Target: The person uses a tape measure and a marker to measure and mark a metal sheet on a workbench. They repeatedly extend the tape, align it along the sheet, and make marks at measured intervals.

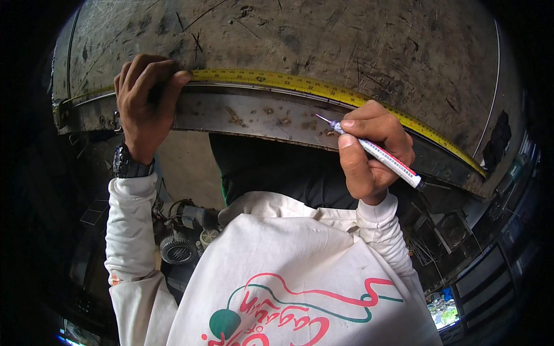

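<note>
A yellow tape measure (283, 80) stretches along the front edge of the worktable, its far right end near a dark cloth. Just below the tape runs a thin shiny metal rod (254, 87). My left hand (144, 95), its fingers curled, presses the tape measure and the rod at the table edge; its fingertips are partly hidden. A white marker pen (384, 154) with a thin pointed tip is gripped in my right hand (378, 147). The tip hovers over or touches the edge's metal face below the tape; I cannot tell which.
The worn worktable top (323, 34) bears dark scratches and stains. At the right end lies a black cloth (497, 141). An electric motor (179, 247) stands on the floor at the lower left. Metal frames and rods (427, 251) are at the lower right.
</note>
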### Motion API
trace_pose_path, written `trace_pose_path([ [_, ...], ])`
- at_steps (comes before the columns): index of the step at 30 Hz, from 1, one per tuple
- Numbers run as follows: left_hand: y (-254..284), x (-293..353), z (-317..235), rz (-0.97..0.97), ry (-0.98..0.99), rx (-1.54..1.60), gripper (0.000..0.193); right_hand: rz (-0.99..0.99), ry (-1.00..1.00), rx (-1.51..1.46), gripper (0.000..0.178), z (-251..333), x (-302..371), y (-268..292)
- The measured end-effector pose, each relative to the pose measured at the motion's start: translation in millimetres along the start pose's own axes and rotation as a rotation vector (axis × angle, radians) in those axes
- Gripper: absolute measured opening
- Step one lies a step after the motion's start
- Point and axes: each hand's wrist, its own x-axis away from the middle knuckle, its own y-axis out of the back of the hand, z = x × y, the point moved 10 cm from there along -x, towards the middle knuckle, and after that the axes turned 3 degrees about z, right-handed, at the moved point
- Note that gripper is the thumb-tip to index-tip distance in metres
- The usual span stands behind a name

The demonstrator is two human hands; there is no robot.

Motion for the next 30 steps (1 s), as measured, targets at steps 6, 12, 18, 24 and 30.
trace_pose_path([
  [6,0,-2,0,0.001,-0.002,0.005,0.018,-0.009,-0.058,-0.018,0.015,-9,-1,-7],
  [12,0,-2,0,-0.003,-0.001,0.009,0.018,0.033,-0.011,0.05,0.017,-7,-4,-15],
  [18,0,-1,0,-0.009,-0.023,0.012,0.018,0.051,0.013,0.085,0.018,-7,-4,-15],
  [24,0,0,1,-0.012,-0.032,0.027,0.02,0.036,0.017,0.089,0.018,-5,-4,-14],
  [30,1,-1,1,-0.006,-0.024,0.049,0.02,0.063,0.013,0.106,0.017,-5,-5,-18],
])
